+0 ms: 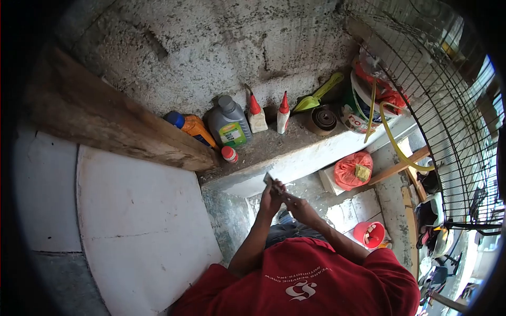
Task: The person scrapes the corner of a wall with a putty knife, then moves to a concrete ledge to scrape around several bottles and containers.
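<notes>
Close together at the centre of the head view, my two hands meet over a small, dark, narrow piece. My left hand [270, 201] is closed around it, and a flat greyish end [268, 178] sticks out above the fingers. My right hand [300, 208] is closed on its other side, with the fingers near a thin dark part [283, 194]. The object's exact kind is too small to make out. Both hands are in front of the ledge [247, 167], over my lap.
Along the ledge stand an orange bottle [197, 130], a grey oil bottle [230, 121], two red-tipped glue bottles [257, 117], a green scoop [316, 97] and a sandpaper roll [323, 120]. A wooden beam [121, 113] is left; a wire rack [448, 100] and pink bucket [369, 235] are right.
</notes>
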Motion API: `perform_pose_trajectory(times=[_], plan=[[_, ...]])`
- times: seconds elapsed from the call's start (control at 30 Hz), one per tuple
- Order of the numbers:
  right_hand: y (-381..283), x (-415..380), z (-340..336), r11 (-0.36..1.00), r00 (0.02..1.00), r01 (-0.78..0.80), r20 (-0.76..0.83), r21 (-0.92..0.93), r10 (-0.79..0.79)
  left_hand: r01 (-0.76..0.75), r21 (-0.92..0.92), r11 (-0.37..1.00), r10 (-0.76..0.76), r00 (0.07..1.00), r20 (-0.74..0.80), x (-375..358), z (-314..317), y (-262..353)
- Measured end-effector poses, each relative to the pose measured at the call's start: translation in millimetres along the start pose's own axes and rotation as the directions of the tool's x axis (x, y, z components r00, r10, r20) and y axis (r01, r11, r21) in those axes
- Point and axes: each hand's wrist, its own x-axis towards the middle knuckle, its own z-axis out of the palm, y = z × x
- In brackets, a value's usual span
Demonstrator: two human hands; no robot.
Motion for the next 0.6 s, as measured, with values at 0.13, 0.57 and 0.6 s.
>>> perform_pose_trajectory(times=[0.13, 0.57, 0.6], plan=[[18.1, 18.0, -34.6, 0.876, 0.873, 0.453, -0.119, -0.166, -0.474, 0.008, -0.108, 0.994, -0.008, 1.000, 0.006, 30.9, 14.6, -32.7], [12.2, 59.6, -61.6, 0.859, 0.912, 0.408, 0.092, -0.309, -0.400, -0.183, -0.161, 0.970, 0.190, 0.981, 0.027, 61.9, 4.7, -32.6], [7.1, 62.7, -62.8, 0.857, 0.927, 0.373, 0.107, -0.356, -0.358, -0.172, -0.171, 0.970, 0.179, 0.983, 0.029, 63.4, 5.3, -29.7]])
